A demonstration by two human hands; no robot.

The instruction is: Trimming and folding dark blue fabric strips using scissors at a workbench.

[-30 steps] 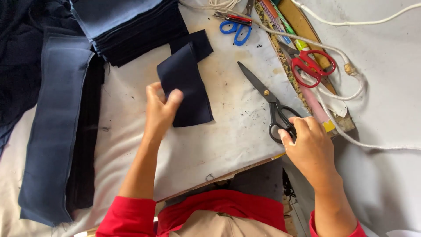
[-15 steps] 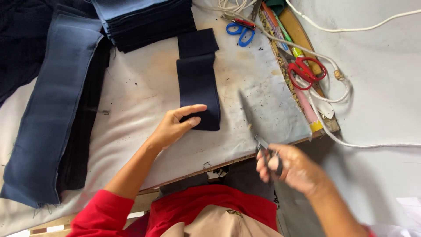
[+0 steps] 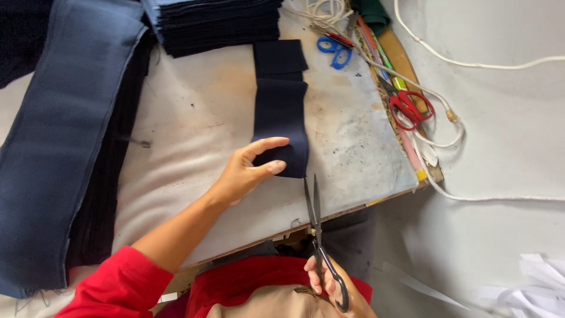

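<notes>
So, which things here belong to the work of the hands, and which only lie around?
In use:
left hand
dark navy fabric strip
right hand
black shears

Lying about:
blue scissors
red scissors
white cord
stack of dark cloth pieces
long blue cloth

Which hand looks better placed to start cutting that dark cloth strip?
The right hand: it already grips the black scissors, whose tips point at the strip's near edge. The left hand lies on the dark cloth strip, holding it down.
</notes>
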